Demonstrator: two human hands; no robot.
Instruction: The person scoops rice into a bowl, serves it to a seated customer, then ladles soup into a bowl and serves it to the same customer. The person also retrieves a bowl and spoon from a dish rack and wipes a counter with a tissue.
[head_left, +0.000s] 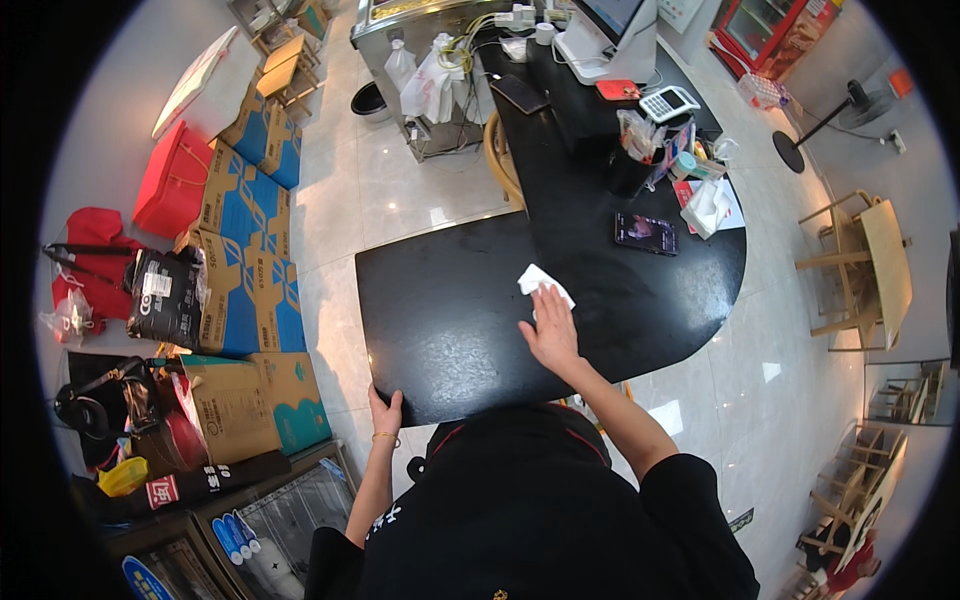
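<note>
My right hand (553, 328) lies almost flat on a folded white tissue (534, 279), pressing it against the black countertop (450, 315). The tissue sticks out past my fingertips, close to the seam between the squared counter section and the rounded one. At the near left corner, my left hand (385, 411) grips the edge of the squared section, thumb on top. Its fingers are partly hidden at the edge. A smartphone (646, 233) with a lit screen rests on the rounded part, beyond my right hand. Beside it sits a white tissue pack (707, 209).
Farther back on the counter are a black pen holder (632, 169), a white card terminal (667, 103), a dark phone (519, 94) and a monitor (611, 37). Stacked cartons (247, 195) line the left wall. A wooden chair (501, 161) stands behind the counter.
</note>
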